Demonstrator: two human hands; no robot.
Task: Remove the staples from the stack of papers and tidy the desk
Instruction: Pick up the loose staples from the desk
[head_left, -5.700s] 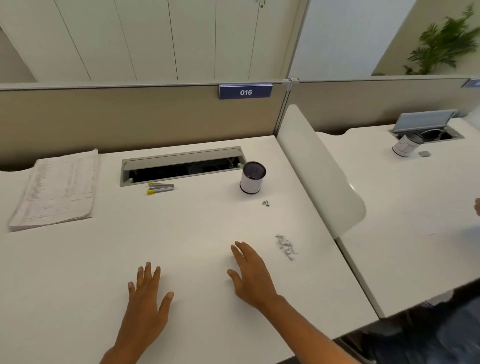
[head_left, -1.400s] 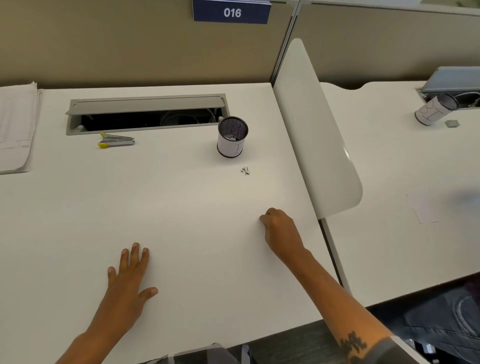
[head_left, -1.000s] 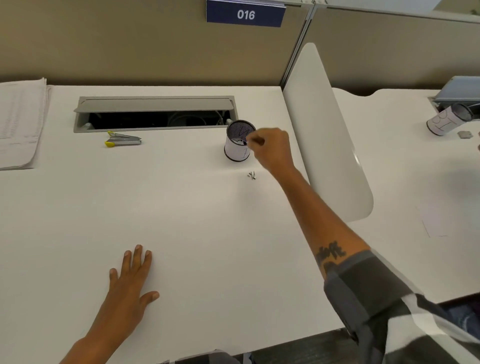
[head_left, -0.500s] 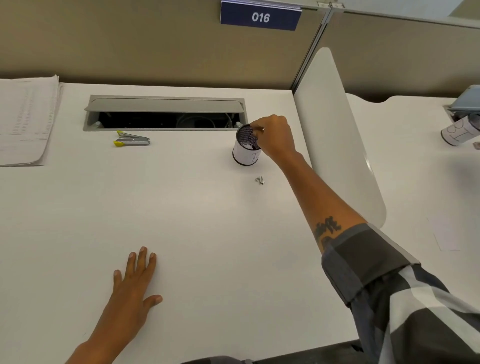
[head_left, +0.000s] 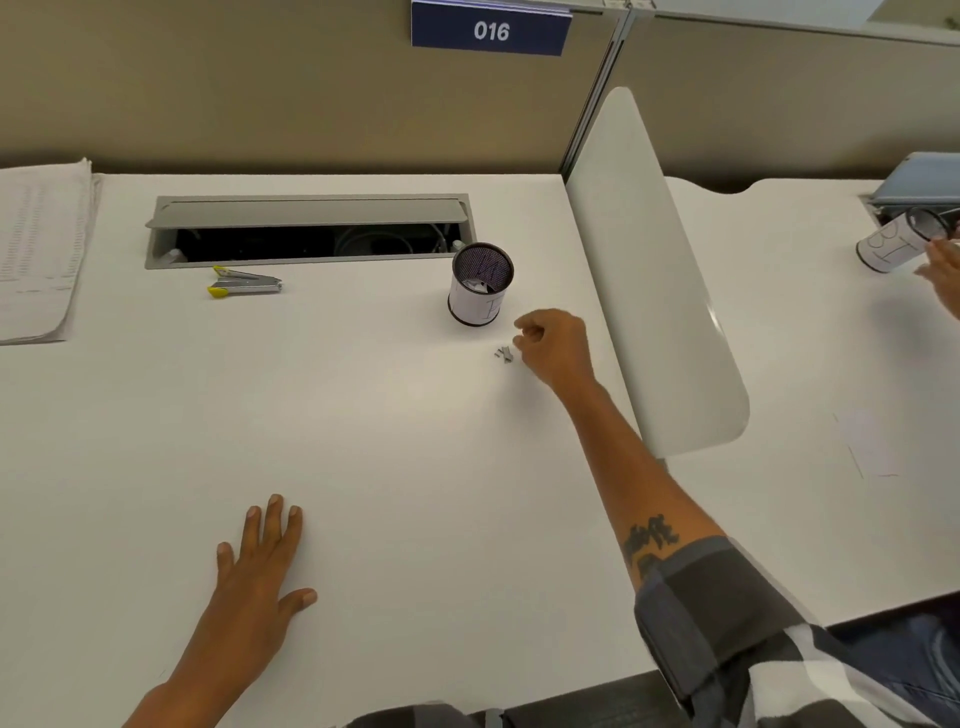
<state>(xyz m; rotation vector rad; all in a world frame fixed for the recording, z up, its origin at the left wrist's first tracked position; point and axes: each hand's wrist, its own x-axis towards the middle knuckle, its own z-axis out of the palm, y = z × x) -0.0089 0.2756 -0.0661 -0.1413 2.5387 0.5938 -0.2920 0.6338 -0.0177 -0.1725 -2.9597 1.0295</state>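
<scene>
Right hand (head_left: 553, 345) dropped from cup (head_left: 480, 292); staples (head_left: 505, 354) just left of grip.

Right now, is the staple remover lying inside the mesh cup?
No, the staple remover lies on the desk in front of the cable tray, well to the left of the mesh cup.

Bright, even overhead light leaves only faint soft shadows on the white desk (head_left: 363, 415), with slight wide-angle bowing at the edges and mild softness overall, no harsh glare
</scene>
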